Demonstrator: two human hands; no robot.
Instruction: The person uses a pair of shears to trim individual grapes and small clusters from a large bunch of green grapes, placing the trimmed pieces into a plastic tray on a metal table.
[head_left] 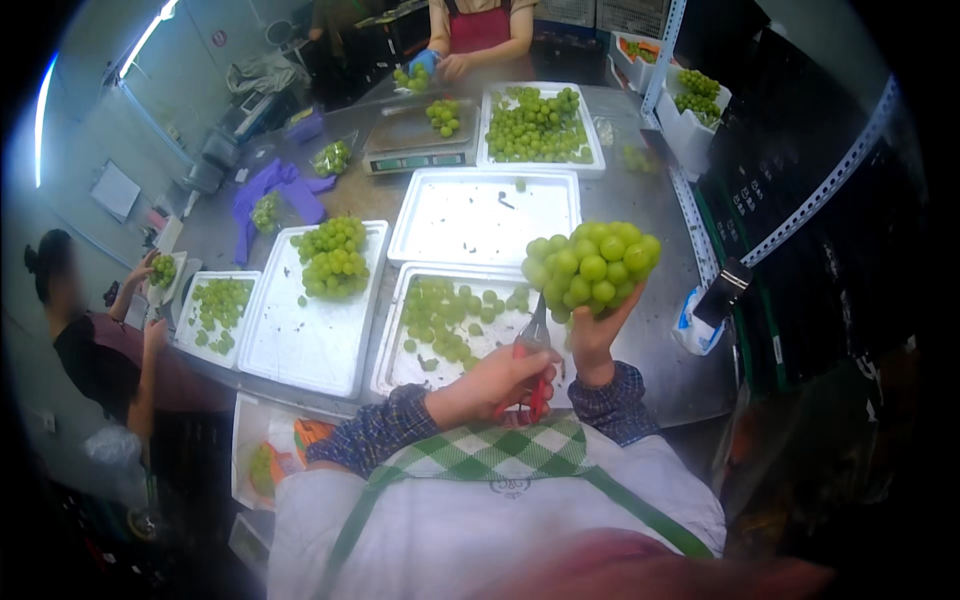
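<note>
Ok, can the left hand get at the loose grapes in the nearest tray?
Probably yes: nothing visible covers the loose grapes near the left hand, though it holds red-handled scissors.

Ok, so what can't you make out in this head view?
All in the head view:
- Right hand: most fingers, hidden behind the grape bunch.
- Scissors: tips, lost against the bunch's underside.
- Scale display: reading, too small and blurred.
- White bin: contents, partly covered by the left sleeve.
</note>
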